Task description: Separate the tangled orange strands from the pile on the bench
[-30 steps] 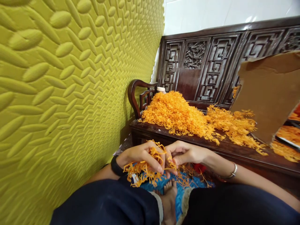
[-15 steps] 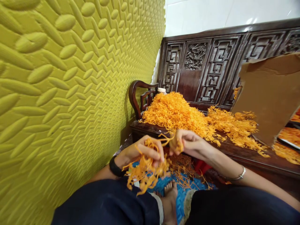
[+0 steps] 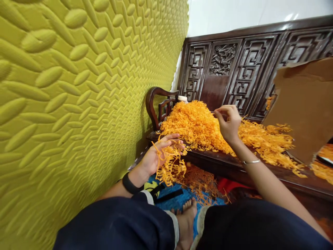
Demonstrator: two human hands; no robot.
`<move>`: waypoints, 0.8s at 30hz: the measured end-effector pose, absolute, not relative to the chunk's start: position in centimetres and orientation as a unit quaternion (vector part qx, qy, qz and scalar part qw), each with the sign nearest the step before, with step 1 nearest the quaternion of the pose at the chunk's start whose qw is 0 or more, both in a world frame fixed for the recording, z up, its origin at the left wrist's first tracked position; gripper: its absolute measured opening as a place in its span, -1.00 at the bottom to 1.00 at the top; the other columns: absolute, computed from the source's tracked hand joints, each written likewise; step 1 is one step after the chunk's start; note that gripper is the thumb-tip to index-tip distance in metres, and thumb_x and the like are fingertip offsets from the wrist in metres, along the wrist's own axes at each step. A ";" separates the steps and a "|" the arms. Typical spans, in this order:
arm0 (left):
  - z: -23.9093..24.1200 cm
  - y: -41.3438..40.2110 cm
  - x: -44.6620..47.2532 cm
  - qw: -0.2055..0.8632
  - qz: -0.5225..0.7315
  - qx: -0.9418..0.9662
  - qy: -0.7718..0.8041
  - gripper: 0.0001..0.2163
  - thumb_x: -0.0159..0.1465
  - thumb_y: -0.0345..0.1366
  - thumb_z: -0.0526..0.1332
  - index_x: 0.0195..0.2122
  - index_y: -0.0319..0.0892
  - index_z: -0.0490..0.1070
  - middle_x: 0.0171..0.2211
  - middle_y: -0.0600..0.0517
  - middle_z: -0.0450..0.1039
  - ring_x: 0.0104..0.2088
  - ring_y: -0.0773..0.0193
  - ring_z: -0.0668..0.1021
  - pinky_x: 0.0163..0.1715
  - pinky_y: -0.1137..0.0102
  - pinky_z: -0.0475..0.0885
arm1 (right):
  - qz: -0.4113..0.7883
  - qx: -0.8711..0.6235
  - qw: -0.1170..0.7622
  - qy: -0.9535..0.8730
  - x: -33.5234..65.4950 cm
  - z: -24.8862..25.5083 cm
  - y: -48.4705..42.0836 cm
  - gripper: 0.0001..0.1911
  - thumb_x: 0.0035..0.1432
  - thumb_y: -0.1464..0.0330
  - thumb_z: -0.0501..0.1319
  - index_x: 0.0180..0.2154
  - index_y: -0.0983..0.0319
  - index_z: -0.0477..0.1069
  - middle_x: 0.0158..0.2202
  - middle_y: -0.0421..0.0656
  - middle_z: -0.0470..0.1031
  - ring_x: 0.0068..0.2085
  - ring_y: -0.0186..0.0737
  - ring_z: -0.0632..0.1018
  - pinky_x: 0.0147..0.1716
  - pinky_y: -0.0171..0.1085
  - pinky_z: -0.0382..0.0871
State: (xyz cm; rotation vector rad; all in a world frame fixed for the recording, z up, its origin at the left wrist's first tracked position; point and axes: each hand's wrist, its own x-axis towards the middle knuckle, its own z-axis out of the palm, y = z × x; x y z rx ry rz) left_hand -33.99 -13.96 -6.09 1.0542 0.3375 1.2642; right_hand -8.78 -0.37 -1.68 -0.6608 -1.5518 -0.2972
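A loose bunch of orange stringy plastic pieces (image 3: 170,168) hangs from my left hand (image 3: 153,158), with strands looped over the partly curled fingers. My right hand (image 3: 230,121) is raised in front of the large orange heap (image 3: 194,121) on the dark wooden bench. Its thumb and forefinger are pinched together. Whatever lies between those fingertips is too small to make out. More orange pieces (image 3: 270,142) are spread along the bench seat to the right of that hand.
A yellow textured foam wall (image 3: 91,104) rises close on my left. The carved bench back (image 3: 214,88) and a cardboard sheet (image 3: 301,107) stand behind the heap. A white-lidded jar (image 3: 182,99) is by the armrest. Orange scraps (image 3: 197,180) lie on the floor near my bare foot (image 3: 186,218).
My right hand has moved up and away from the left, to the front of the heap. My left hand has stayed low with the bunch, its fingers now more extended.
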 end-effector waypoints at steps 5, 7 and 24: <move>-5.7 -13.9 -34.3 0.635 0.636 0.398 0.184 -0.77 0.09 -0.42 0.16 -0.22 -0.27 0.46 -0.30 -0.04 0.52 -0.26 0.22 0.57 -0.21 0.36 0.46 | 0.101 -0.283 0.582 -0.756 -9.7 -3.5 0.2 -0.81 0.07 0.24 0.23 -0.41 0.24 0.36 -0.51 -0.22 0.39 -0.48 -0.33 0.44 -0.40 -0.28 0.35; -5.5 -13.9 -34.4 0.630 0.648 0.380 0.199 -0.77 0.07 -0.42 0.16 -0.24 -0.28 0.46 -0.32 -0.03 0.53 -0.29 0.23 0.57 -0.25 0.37 0.46 | 0.246 -0.260 0.526 -0.772 -10.5 -4.1 -1.3 -0.79 0.07 0.23 0.24 -0.39 0.25 0.36 -0.51 -0.22 0.42 -0.47 -0.32 0.47 -0.38 -0.29 0.37; -5.2 -14.3 -34.2 0.625 0.645 0.382 0.216 -0.79 0.03 -0.43 0.15 -0.30 -0.28 0.47 -0.36 -0.02 0.52 -0.31 0.24 0.57 -0.25 0.37 0.46 | 0.394 -0.193 0.019 -0.898 -15.0 -19.7 -5.9 -0.70 0.24 0.24 0.10 -0.07 0.27 0.36 -0.03 -0.12 0.38 -0.10 -0.14 0.45 -0.11 -0.13 0.40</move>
